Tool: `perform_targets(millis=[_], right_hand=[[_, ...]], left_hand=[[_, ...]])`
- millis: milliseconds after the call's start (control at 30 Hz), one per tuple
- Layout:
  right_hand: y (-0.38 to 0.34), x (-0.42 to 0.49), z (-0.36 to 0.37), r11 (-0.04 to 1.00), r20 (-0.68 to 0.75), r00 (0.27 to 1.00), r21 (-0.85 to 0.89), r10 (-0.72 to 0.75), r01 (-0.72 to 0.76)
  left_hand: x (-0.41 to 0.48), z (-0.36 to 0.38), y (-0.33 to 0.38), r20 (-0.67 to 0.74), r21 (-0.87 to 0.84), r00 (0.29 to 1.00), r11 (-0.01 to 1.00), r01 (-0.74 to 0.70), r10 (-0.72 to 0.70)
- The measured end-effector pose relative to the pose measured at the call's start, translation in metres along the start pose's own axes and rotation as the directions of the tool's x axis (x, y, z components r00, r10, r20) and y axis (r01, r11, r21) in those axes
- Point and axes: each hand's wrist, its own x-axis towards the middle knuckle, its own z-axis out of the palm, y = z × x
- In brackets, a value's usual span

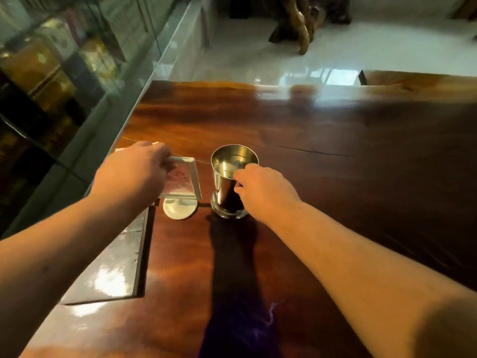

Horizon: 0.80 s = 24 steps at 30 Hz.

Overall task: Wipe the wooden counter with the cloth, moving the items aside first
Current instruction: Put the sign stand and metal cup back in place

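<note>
A shiny metal cup (pixel 227 177) stands upright on the dark wooden counter (pixel 322 156). My right hand (pixel 260 192) grips its rim and near side. To its left stands a small white-framed sign on a round white base (pixel 180 208); my left hand (pixel 134 174) holds the top of the frame (pixel 188 174). A dark purple cloth (pixel 240 332) lies on the counter at the bottom of the view, between my forearms.
A glass display case (pixel 77 81) runs along the counter's left side. A glossy dark panel (pixel 116 267) is set into the counter's left edge. Beyond the far edge lie a white tiled floor (pixel 284 55) and carved wooden furniture (pixel 304 24).
</note>
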Motion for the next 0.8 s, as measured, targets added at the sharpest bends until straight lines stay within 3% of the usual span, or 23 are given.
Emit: perform_targets(millis=[100,467,800], right_hand=[[0.045,-0.021,-0.017,0.993,-0.074,0.995,0.098,0.068,-0.061],[0.289,-0.184,-0.082,0.957,-0.065,0.957,-0.047,0.284,-0.287],[0.350,-0.233,-0.072,0.950,-0.032,0.950,-0.001,0.312,-0.312]], left_hand=[[0.005,-0.003,0.049,-0.060,0.012,0.998,0.999,-0.031,0.032],[0.024,0.027,0.331,-0.044,-0.077,0.973,0.971,-0.228,0.225],[0.020,0.049,0.417,-0.029,-0.021,0.963,0.963,-0.268,0.267]])
